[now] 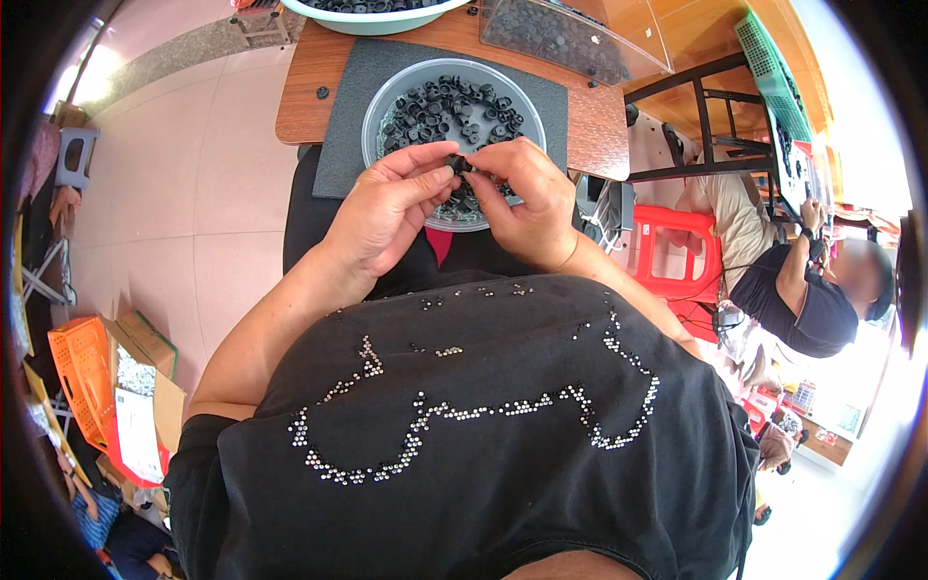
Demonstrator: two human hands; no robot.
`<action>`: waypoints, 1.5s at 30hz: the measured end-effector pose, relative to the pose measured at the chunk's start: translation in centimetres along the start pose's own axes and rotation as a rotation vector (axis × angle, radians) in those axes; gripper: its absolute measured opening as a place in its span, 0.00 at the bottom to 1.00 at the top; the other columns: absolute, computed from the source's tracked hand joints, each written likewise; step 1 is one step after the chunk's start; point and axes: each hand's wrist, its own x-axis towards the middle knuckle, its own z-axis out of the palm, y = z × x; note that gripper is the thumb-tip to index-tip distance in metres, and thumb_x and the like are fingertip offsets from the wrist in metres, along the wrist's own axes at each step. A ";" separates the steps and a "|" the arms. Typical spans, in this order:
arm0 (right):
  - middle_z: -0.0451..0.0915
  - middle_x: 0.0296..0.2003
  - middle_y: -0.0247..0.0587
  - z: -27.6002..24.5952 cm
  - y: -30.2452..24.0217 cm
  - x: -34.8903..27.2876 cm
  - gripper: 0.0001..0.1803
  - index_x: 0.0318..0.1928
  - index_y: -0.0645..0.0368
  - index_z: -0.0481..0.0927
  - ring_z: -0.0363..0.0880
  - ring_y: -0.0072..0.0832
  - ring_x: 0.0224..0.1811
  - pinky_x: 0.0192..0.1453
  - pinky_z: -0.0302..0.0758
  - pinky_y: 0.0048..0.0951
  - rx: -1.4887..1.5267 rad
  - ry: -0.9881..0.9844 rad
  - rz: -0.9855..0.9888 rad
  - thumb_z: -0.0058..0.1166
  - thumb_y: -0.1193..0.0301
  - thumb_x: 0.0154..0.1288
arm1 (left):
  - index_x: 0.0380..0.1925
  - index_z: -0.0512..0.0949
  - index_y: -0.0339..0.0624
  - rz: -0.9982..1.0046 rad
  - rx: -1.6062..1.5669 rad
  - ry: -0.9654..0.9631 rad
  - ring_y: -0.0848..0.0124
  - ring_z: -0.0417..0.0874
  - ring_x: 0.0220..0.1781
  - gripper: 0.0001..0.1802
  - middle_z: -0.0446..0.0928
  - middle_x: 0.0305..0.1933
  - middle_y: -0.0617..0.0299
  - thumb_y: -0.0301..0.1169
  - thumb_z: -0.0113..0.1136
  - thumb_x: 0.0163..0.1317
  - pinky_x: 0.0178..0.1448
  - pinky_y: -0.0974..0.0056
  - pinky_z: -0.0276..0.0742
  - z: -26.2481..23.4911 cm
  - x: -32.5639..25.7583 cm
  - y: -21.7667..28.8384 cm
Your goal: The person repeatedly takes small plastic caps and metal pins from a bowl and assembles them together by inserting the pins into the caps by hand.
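Note:
Both of my hands meet over the near part of a round grey basin (375,116). Between their fingertips sits a small black plastic part (458,163), partly covered by the fingers. My left hand (394,198) pinches it from the left with thumb and forefinger. From the right, my right hand (530,198) grips it with its thumb and fingers. Many similar black round parts (440,108) fill the basin, and small pale bits lie among them near its wall.
The basin stands on a dark grey mat (340,126) on a brown wooden table (302,82). Behind are a pale green bowl (387,21) and a clear box (580,48) of black parts. A red stool (667,256) and a seated co-worker (807,300) are at right; an orange crate (82,377) at left.

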 end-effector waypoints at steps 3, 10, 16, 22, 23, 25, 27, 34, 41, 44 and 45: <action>0.79 0.30 0.42 0.1 0.3 -0.1 0.10 0.33 0.61 0.79 0.78 0.35 0.29 0.31 0.74 0.29 -0.001 0.017 -0.055 0.61 0.82 0.46 | 0.46 0.76 0.37 0.006 -0.004 -0.010 0.73 0.77 0.44 0.13 0.77 0.43 0.61 0.23 0.56 0.60 0.55 0.70 0.72 0.1 0.0 0.0; 0.79 0.30 0.43 0.3 0.1 -0.6 0.10 0.34 0.61 0.79 0.79 0.36 0.30 0.32 0.76 0.29 -0.011 -0.003 0.019 0.59 0.83 0.48 | 0.48 0.75 0.38 -0.007 -0.019 -0.010 0.72 0.76 0.49 0.14 0.77 0.48 0.58 0.23 0.53 0.62 0.58 0.69 0.71 0.1 0.1 0.1; 0.79 0.30 0.43 0.3 0.0 -0.3 0.10 0.34 0.61 0.79 0.80 0.35 0.31 0.33 0.77 0.29 -0.019 0.018 -0.039 0.59 0.84 0.49 | 0.46 0.76 0.37 0.012 0.030 0.019 0.73 0.76 0.45 0.12 0.77 0.43 0.61 0.24 0.55 0.61 0.55 0.70 0.72 0.2 0.0 0.1; 0.80 0.32 0.44 0.4 -0.4 -0.2 0.08 0.32 0.62 0.80 0.81 0.35 0.33 0.35 0.77 0.27 0.018 0.044 0.020 0.60 0.84 0.49 | 0.45 0.76 0.37 0.043 0.013 0.019 0.73 0.77 0.45 0.12 0.77 0.42 0.61 0.24 0.56 0.61 0.55 0.70 0.73 0.5 -0.1 0.0; 0.80 0.32 0.44 0.5 -0.4 -0.3 0.08 0.32 0.62 0.79 0.81 0.35 0.33 0.36 0.77 0.27 0.049 0.049 0.058 0.60 0.84 0.48 | 0.45 0.76 0.37 0.031 -0.001 0.024 0.73 0.77 0.45 0.12 0.77 0.42 0.61 0.24 0.56 0.61 0.55 0.70 0.73 0.4 -0.1 0.0; 0.80 0.32 0.44 0.5 -0.4 -0.3 0.08 0.31 0.62 0.79 0.81 0.35 0.33 0.36 0.77 0.27 0.082 0.055 0.096 0.60 0.84 0.48 | 0.45 0.76 0.37 0.019 -0.015 0.029 0.73 0.77 0.45 0.12 0.77 0.43 0.61 0.24 0.55 0.61 0.54 0.70 0.73 0.3 0.0 0.0; 0.80 0.32 0.44 0.5 -0.5 -0.1 0.09 0.31 0.62 0.79 0.81 0.35 0.33 0.36 0.77 0.28 0.066 0.063 0.059 0.60 0.84 0.47 | 0.45 0.76 0.38 0.020 -0.027 0.025 0.73 0.77 0.45 0.11 0.77 0.43 0.61 0.24 0.55 0.62 0.54 0.71 0.73 0.3 -0.1 0.0; 0.81 0.32 0.44 0.6 -0.2 -0.3 0.11 0.32 0.62 0.78 0.80 0.36 0.32 0.36 0.76 0.29 0.082 0.072 0.000 0.59 0.86 0.46 | 0.45 0.76 0.38 0.017 -0.046 0.006 0.73 0.76 0.46 0.11 0.77 0.44 0.61 0.24 0.55 0.62 0.55 0.70 0.73 0.3 0.0 -0.2; 0.81 0.33 0.44 0.6 -0.1 -0.4 0.12 0.33 0.61 0.79 0.81 0.35 0.33 0.36 0.77 0.28 0.093 0.081 -0.005 0.61 0.85 0.46 | 0.45 0.77 0.38 0.021 -0.031 -0.019 0.74 0.76 0.46 0.12 0.77 0.45 0.62 0.23 0.54 0.62 0.55 0.70 0.73 0.2 0.0 -0.1; 0.81 0.34 0.43 0.4 -0.3 -0.2 0.11 0.32 0.61 0.80 0.81 0.33 0.33 0.36 0.77 0.27 0.078 0.086 -0.005 0.62 0.84 0.46 | 0.45 0.77 0.38 0.027 -0.016 -0.011 0.74 0.76 0.45 0.11 0.77 0.44 0.62 0.23 0.54 0.62 0.55 0.70 0.73 0.3 -0.1 -0.1; 0.81 0.34 0.43 0.4 -0.3 -0.2 0.10 0.32 0.61 0.80 0.81 0.33 0.33 0.36 0.77 0.26 0.062 0.084 -0.007 0.62 0.84 0.46 | 0.45 0.77 0.38 0.029 -0.006 -0.003 0.74 0.76 0.45 0.11 0.77 0.44 0.62 0.23 0.54 0.62 0.55 0.70 0.73 0.4 -0.2 -0.1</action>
